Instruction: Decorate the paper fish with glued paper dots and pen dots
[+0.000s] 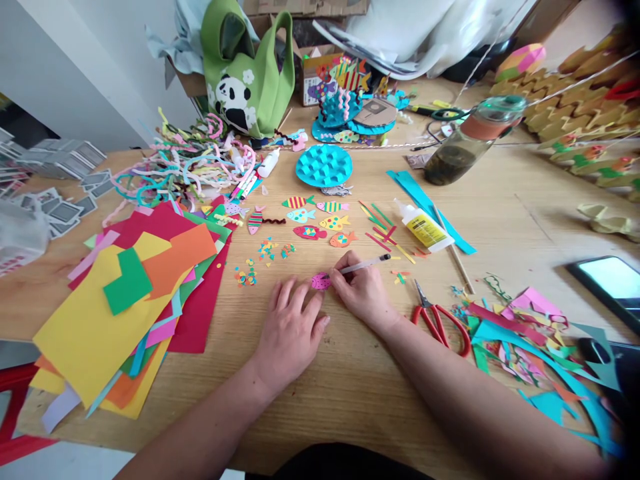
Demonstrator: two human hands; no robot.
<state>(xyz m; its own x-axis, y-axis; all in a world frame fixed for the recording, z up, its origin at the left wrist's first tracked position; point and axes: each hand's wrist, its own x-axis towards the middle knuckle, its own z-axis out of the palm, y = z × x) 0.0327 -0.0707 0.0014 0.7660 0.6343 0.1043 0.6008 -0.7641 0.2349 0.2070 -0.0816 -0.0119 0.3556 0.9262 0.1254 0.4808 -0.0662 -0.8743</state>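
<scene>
A small pink paper fish (321,281) with dark markings lies on the table between my hands. My right hand (364,288) grips a slim pen (367,263) at the fish's right end; the fingers hide the pen's tip. My left hand (294,320) rests flat with its fingers spread, just left of and below the fish. Beyond the hands lie several finished-looking paper fish, among them a red one (310,232) and an orange one (343,239). Tiny paper bits (246,273) are scattered to the left. Red-handled scissors (440,320) lie open beside my right forearm.
Stacked coloured paper (100,313) covers the left side, with pipe cleaners (185,167) behind it. A glue bottle (424,225), thin paper strips (383,230) and a wooden stick (457,257) lie ahead. Paper scraps (535,347), a phone (607,287) and a drink bottle (467,143) are to the right.
</scene>
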